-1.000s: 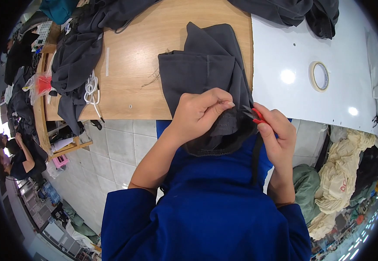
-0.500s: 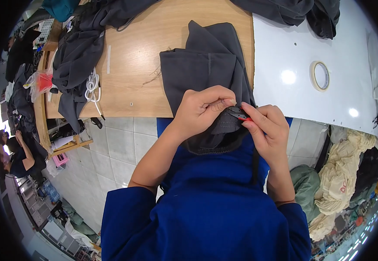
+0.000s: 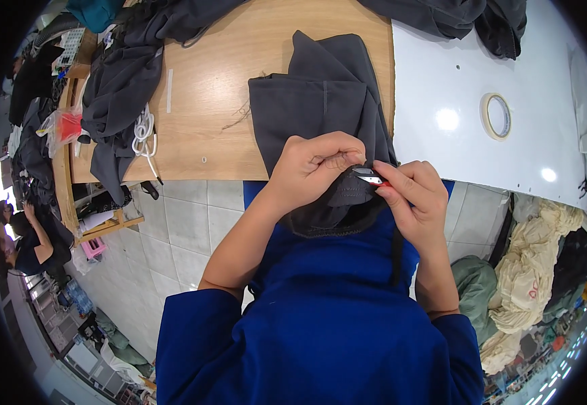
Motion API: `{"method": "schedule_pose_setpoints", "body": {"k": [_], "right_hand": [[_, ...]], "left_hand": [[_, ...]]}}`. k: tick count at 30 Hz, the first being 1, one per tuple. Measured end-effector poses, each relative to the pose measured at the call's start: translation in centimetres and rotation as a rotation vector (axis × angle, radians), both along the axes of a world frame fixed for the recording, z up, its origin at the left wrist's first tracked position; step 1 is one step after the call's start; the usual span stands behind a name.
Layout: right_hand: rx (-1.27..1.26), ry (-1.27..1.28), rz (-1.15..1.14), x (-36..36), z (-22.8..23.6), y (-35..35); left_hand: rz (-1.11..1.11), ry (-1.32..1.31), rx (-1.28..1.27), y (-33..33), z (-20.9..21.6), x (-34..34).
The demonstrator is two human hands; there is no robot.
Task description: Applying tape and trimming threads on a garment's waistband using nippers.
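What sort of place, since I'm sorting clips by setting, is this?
Probably a garment workshop: the right hand holds snips at dark cloth, more dark fabric lies on the table, and cream cloth is heaped at right.

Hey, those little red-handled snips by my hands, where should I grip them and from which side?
Best hold the snips by the red handle, coming from the right, where the right hand is. Their blades point left, toward the left hand, so that end seems better avoided. Most of the handle is hidden.
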State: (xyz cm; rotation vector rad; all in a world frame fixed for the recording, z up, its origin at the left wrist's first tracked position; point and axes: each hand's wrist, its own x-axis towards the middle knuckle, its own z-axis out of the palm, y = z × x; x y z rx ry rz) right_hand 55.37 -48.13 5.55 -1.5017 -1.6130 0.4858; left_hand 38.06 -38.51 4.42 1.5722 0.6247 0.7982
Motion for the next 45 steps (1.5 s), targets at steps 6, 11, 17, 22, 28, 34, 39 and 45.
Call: {"method": "schedule_pose_setpoints", "body": {"k": [6, 11, 17, 22, 28, 34, 39, 45], "right_hand": [[-0.051, -0.039, 0.035, 1.1, 0.6, 0.0], [-0.002, -0.119, 0.077, 0.8, 1.2, 0.6], [0.045, -0.243, 0.082, 0.7, 1.7, 0.8], [0.046, -0.319, 0.100, 0.9, 2.0, 0.8], [0.014, -0.312, 0.063, 1.1, 2.9, 0.7], [-0.005, -0.415, 0.103, 0.6, 3.6, 0.9], [-0.007, -0.447, 0.084, 0.3, 3.8, 0.8], [0.016, -0.406, 0.059, 0.1, 3.4, 0.8]], "left_hand": [[-0.020, -0.001, -0.059, 0.1, 0.7, -0.1], [-0.064, -0.002, -0.133, 0.3, 0.8, -0.2], [-0.053, 0.016, -0.203, 0.4, 0.4, 0.1], [-0.070, 0.003, -0.222, 0.5, 0.4, 0.3], [-0.070, -0.022, -0.272, 0.6, 0.5, 0.2], [-0.080, -0.001, -0.268, 0.7, 0.9, 0.1], [-0.053, -0.013, -0.262, 0.6, 0.6, 0.1], [-0.045, -0.011, -0.244, 0.5, 0.4, 0.1]]}}
